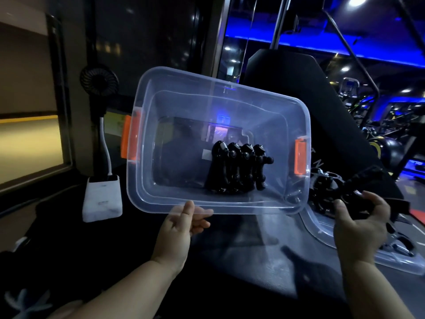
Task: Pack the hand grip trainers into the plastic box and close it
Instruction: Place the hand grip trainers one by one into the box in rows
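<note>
A clear plastic box (pixel 161 93) with orange side latches is tipped up toward me, its open side facing the camera. My left hand (pixel 181 224) pinches its near rim. Several black hand grip trainers (pixel 236 166) stand in a row on the box's bottom, right of centre. My right hand (pixel 361 222) grips another black hand grip trainer (pixel 358 187) just outside the box's right end. More black trainers (pixel 322 185) lie behind that hand. The clear lid (pixel 322 229) lies flat at the right, under my right hand.
A white power bank (pixel 102 199) with a white cable lies left of the box, and a small black fan (pixel 99 80) stands behind it. A black padded gym seat (pixel 299 72) rises behind the box. Gym machines fill the blue-lit background at the right.
</note>
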Demonstrator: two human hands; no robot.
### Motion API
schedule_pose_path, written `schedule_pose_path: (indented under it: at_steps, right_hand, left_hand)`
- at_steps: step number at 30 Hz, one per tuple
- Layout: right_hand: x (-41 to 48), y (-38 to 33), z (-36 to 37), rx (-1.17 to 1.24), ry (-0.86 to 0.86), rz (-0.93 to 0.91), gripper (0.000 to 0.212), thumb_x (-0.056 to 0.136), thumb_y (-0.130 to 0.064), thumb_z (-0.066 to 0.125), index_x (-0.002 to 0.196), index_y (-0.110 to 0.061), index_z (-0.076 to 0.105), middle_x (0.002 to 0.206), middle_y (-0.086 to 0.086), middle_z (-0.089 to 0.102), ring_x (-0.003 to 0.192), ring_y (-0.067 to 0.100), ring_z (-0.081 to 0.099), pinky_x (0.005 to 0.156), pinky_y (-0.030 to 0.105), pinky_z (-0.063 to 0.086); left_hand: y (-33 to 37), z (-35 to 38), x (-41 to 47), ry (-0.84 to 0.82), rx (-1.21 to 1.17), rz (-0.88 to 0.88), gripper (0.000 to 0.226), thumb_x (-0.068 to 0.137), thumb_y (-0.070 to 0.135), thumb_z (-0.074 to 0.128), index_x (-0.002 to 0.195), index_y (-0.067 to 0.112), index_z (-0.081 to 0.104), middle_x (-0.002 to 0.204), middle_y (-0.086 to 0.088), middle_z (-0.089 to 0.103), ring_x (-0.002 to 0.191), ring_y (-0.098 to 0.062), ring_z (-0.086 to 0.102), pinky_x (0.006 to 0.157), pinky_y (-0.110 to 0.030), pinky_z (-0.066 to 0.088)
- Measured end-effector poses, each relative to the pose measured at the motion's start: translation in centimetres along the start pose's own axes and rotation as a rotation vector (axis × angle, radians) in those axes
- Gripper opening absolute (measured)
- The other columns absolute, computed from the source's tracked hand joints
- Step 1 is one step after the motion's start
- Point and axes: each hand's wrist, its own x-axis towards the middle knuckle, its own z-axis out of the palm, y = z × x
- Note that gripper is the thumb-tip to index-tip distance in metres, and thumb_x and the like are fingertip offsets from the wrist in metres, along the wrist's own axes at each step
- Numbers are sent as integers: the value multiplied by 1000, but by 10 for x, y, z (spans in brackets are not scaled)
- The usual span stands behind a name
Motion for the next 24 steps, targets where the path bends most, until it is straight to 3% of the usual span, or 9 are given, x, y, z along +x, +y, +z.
schedule_pose_path:
  at_steps: [1, 3, 6, 8, 11, 16, 20, 24]
  right_hand:
    - [-4, -11, 4, 77, -10, -40, 40, 78, -23, 69, 108, -41, 50, 101, -7, 56, 89, 8, 56, 84, 13, 41]
    - [-11, -30, 14, 173, -63, -127, 49, 79, -10, 71, 106, -44, 47, 98, -6, 55, 87, 9, 56, 84, 25, 45]
    - [-16, -58, 35, 104, -221, -234, 50, 76, -1, 71, 111, -30, 48, 100, 7, 56, 86, 23, 56, 77, 38, 45]
    - [-17, -74, 53, -18, -354, -257, 51, 73, -3, 70, 115, -21, 47, 100, 9, 55, 86, 26, 54, 76, 33, 40]
    - [-28, -94, 84, -153, -565, -215, 48, 71, -5, 65, 112, -23, 48, 101, 4, 51, 85, 23, 48, 74, 26, 32]
    - [-49, -105, 132, -335, -891, -166, 51, 75, -12, 59, 119, -28, 40, 107, 1, 33, 87, 21, 39, 80, 29, 32]
    - [-61, -109, 162, -450, -1012, -255, 53, 76, -17, 61, 122, -31, 39, 105, 2, 31, 83, 27, 48, 74, 28, 36]
    - [-70, -110, 186, -566, -1073, -342, 59, 76, -18, 67, 128, -26, 40, 113, 12, 42, 88, 33, 57, 70, 27, 39]
  left_hand:
    - [0, 0, 0, 0, 2, 2, 48, 83, 46, 43, 88, 2, 61, 86, -8, 76, 66, -14, 67, 61, -19, 51]
    - [-1, -1, 1, -6, 12, 7, 45, 83, 46, 42, 85, 6, 63, 87, -7, 76, 67, -14, 67, 62, -19, 52]
    - [-2, -2, 2, -18, 19, 8, 44, 84, 46, 42, 83, 8, 64, 87, -6, 76, 68, -13, 67, 61, -18, 52]
    - [-2, -2, 1, -19, 19, 8, 45, 84, 46, 42, 85, 7, 63, 87, -6, 76, 67, -13, 66, 61, -18, 51]
    - [-1, -2, 1, -16, 35, 9, 44, 85, 45, 42, 87, 6, 62, 87, -5, 76, 67, -13, 67, 61, -18, 51]
    - [-3, -2, 2, 3, 41, -11, 33, 95, 33, 42, 89, 5, 58, 82, -4, 76, 63, -11, 67, 56, -16, 50]
    - [-3, -3, 2, -10, 49, -7, 36, 96, 30, 42, 91, 1, 62, 82, -5, 75, 63, -11, 67, 56, -15, 48]
    - [-3, -4, 2, -16, 19, -3, 34, 94, 32, 44, 85, 4, 63, 81, -6, 75, 62, -13, 67, 56, -16, 49]
